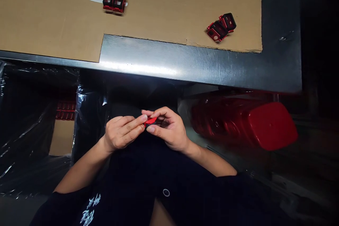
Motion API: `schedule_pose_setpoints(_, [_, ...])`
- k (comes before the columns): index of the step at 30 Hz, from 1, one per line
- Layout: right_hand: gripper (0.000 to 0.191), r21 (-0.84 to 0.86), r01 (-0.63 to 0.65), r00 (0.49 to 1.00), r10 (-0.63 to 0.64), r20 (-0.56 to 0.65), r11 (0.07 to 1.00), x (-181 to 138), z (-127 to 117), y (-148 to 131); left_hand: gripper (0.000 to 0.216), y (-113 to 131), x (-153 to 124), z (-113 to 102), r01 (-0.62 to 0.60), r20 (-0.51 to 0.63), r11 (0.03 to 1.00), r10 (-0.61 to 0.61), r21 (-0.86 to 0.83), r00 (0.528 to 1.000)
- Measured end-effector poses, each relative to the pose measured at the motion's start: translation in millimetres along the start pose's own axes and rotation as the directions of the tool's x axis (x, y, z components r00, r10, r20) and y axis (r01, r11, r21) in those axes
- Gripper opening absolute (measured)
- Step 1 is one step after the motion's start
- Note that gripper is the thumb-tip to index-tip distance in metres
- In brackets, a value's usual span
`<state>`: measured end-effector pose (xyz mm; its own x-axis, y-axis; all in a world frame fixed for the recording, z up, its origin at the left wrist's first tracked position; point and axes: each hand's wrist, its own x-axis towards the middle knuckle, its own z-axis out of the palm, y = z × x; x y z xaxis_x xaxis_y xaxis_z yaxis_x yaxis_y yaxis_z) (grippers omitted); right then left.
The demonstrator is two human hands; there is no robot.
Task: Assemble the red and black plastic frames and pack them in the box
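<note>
Pinching: left hand (123, 133) and right hand (169, 129) gripping small red part (150, 121) at fingertips.
Control: hands working close, steadying it.

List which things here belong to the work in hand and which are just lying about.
In hand: small red part, pinched between the left hand and right hand.

Lying about: black-and-red frame pair and second frame pair on the cardboard sheet; blurred stack of red parts; red parts beside black plastic sheeting.
</note>
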<state>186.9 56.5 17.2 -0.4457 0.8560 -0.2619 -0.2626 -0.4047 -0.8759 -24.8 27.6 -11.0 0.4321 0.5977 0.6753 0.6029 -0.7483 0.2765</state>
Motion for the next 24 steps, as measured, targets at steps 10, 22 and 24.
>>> schedule_pose_setpoints(10, [0.032, -0.051, 0.069, 0.98, -0.059, 0.188, 0.996, 2, -11, -11, 0.023, -1, 3, 0, -0.014, -0.071, 0.999, 0.016, 0.03, 0.997])
schedule_pose_setpoints(22, [0.036, 0.027, 0.03, 0.983, -0.035, 0.178, 0.999, 4, -14, -14, 0.039, 2, 3, 3, 0.04, -0.071, 0.997, -0.035, 0.071, 0.997])
schedule_pose_setpoints(24, [0.037, 0.011, 0.035, 0.982, -0.037, 0.183, 0.999, 4, -13, -15, 0.042, 3, 5, 4, 0.047, -0.069, 0.996, -0.041, 0.077, 0.997])
